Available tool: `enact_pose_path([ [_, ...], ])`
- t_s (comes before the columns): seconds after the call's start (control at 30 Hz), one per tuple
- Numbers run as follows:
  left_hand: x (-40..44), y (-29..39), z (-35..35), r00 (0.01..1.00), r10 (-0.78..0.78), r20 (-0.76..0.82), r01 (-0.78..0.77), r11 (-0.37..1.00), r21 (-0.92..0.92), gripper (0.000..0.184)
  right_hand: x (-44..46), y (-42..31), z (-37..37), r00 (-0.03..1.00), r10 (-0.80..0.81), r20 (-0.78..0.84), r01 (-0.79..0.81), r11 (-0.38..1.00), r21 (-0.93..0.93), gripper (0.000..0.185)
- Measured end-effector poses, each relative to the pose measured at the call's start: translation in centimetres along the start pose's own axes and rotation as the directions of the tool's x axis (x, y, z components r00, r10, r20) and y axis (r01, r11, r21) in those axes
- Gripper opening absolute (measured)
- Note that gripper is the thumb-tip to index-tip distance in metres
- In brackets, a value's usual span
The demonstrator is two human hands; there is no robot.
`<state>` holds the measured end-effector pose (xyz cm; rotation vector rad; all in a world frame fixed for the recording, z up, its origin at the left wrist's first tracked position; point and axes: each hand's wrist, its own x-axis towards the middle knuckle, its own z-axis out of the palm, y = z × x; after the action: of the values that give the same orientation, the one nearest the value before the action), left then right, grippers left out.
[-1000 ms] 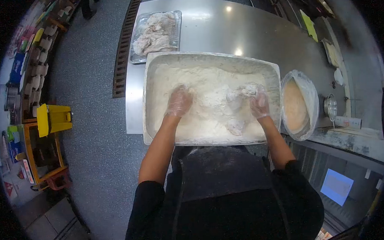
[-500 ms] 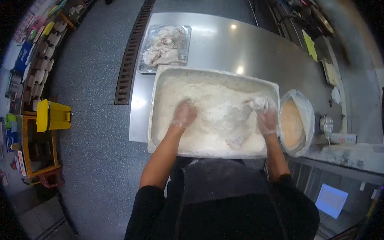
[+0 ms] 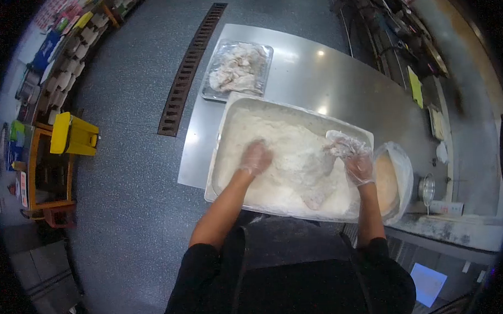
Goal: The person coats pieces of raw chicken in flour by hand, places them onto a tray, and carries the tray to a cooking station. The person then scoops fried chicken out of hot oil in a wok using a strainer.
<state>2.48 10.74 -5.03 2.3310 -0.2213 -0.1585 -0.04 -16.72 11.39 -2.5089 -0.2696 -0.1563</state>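
Note:
A deep rectangular pan of white flour stands in front of me. My left hand, in a clear plastic glove, is pressed into the flour on the left side, its fingers buried. On the right, my gloved right hand is above the flour with its fingers reaching left, caked in white. They look apart, and I make out no piece between them. A flour-coated lump, perhaps meat, lies near the pan's front edge, partly covered.
Behind the pan, a clear tray holds pale, coated pieces of meat on the steel table. A plastic-lined tub of orange-tan powder stands against the right side. A metal strainer is farther right. A yellow bin stands left.
The view has shifted, so the pan and table sit lower and further right. My right hand has risen slightly from the flour, its whitened fingers showing more. My left hand stays in the flour.

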Motion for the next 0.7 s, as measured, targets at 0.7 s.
enact_pose_path([
  [0.7,-1.3,-1.6,-1.5,0.981,0.122,0.148,-0.134,0.988,0.076,0.028,34.5,-7.3,17.8,0.914,-0.405,-0.038,0.405,0.900,0.162,0.027],
])
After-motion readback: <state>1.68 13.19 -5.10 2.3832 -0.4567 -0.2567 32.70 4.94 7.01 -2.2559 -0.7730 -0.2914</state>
